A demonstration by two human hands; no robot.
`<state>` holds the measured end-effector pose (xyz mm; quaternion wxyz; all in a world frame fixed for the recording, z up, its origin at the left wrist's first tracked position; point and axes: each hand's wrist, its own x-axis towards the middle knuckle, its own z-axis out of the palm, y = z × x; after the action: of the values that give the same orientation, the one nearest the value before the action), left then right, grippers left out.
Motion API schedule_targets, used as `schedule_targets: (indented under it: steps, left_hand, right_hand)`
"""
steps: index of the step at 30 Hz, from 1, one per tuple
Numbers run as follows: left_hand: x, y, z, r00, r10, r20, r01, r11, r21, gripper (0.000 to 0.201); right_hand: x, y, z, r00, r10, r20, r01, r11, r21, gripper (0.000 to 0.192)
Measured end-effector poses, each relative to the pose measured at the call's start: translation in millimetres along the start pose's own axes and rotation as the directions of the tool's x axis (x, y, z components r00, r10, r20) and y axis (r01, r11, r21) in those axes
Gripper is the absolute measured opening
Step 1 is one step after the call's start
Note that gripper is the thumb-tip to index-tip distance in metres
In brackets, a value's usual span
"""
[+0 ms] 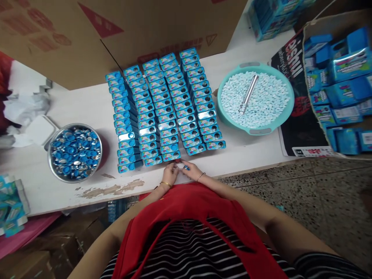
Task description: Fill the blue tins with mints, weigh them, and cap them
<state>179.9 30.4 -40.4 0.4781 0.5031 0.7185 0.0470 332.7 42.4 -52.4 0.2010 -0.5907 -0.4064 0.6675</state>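
Observation:
Several rows of small blue tins (165, 108) stand packed together on the white table (87, 112). My left hand (170, 174) and my right hand (190, 170) meet at the table's front edge, just below the nearest tins. Both hands pinch a small blue piece (186, 167) between their fingertips; what it is exactly is too small to tell. Each wrist wears a thin bracelet.
A metal bowl (74, 153) of blue and silver caps sits at the left. A teal basin (255, 99) of pale candies holds a metal scoop (248, 94) at the right. A carton (340, 85) of blue packs stands far right, a large cardboard box (87, 35) behind.

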Motion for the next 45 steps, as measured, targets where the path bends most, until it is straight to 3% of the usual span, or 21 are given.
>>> schedule_targets:
  steps: [6, 10, 14, 17, 21, 25, 33, 38, 42, 45]
  left_hand:
    - [4, 1, 2.0, 0.988, 0.138, 0.067, -0.148, 0.970, 0.194, 0.027]
    - [4, 3, 0.5, 0.962, 0.214, 0.167, -0.253, 0.932, 0.261, 0.016]
    - [-8, 4, -11.8, 0.922, 0.326, 0.211, -0.374, 0.891, 0.258, 0.011]
    - [-23, 10, -27.3, 0.909, 0.386, 0.155, -0.414, 0.876, 0.246, 0.017]
    - [-31, 29, -47.2, 0.928, 0.372, -0.014, -0.355, 0.896, 0.266, 0.030]
    - [-17, 56, -61.3, 0.946, 0.305, -0.106, -0.256, 0.909, 0.328, 0.032]
    - [15, 100, -81.8, 0.995, 0.097, -0.029, -0.068, 0.855, 0.514, 0.016]
    - [35, 110, -94.5, 0.998, -0.043, 0.050, 0.007, 0.816, 0.578, 0.028]
    - [37, 111, -97.5, 0.998, -0.037, 0.041, 0.007, 0.826, 0.564, 0.031]
    - [19, 107, -97.8, 0.998, 0.058, 0.033, -0.066, 0.865, 0.498, 0.024]
  right_hand:
    - [-13, 7, 2, 0.987, 0.102, 0.126, -0.115, 0.988, 0.099, 0.047]
    - [-20, 11, -9, 0.977, 0.160, 0.140, -0.183, 0.969, 0.167, 0.031]
    - [-25, 5, -23, 0.977, 0.170, 0.127, -0.200, 0.939, 0.280, 0.031]
    - [-31, -4, -31, 0.975, 0.168, 0.144, -0.211, 0.902, 0.376, 0.032]
    - [-42, -21, -36, 0.969, 0.135, 0.207, -0.220, 0.854, 0.472, 0.032]
    - [-50, -39, -30, 0.965, 0.104, 0.242, -0.216, 0.836, 0.505, 0.036]
    - [-48, -64, -16, 0.987, 0.140, 0.082, -0.162, 0.819, 0.551, 0.044]
    - [-46, -79, -12, 0.984, 0.178, 0.005, -0.149, 0.805, 0.575, 0.047]
    - [-43, -94, -7, 0.984, 0.178, -0.030, -0.128, 0.806, 0.578, 0.048]
    - [-40, -105, -3, 0.980, 0.191, -0.046, -0.131, 0.809, 0.572, 0.049]
